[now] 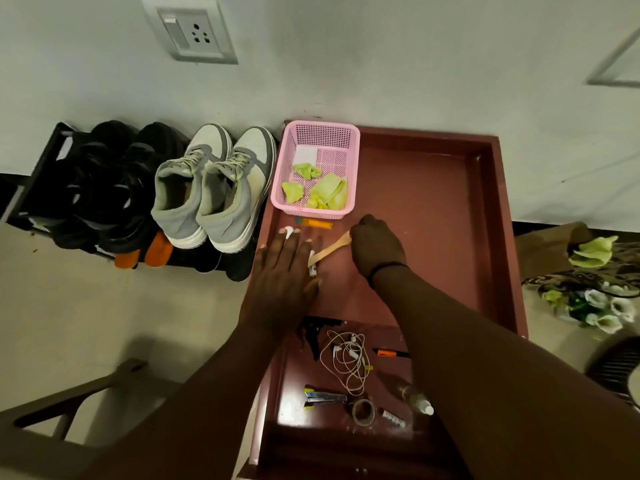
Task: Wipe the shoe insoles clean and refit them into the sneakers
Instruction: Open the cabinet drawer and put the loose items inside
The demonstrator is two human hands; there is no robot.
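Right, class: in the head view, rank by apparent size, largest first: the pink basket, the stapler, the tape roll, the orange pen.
1. Pink basket, clearly largest.
2. Stapler.
3. Orange pen and tape roll: too alike to rank; the pen is longer, the roll rounder.
The three small items lie nearer the camera, which enlarges them.

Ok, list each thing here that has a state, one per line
Left hand: open, flat on the tabletop.
Right hand: pinching a beige strip.
Grey-and-white sneakers: upright on the rack, laced.
Pink basket: upright, holding crumpled green wipes.
Earphones: loosely tangled.
Small bottle: lying on its side.
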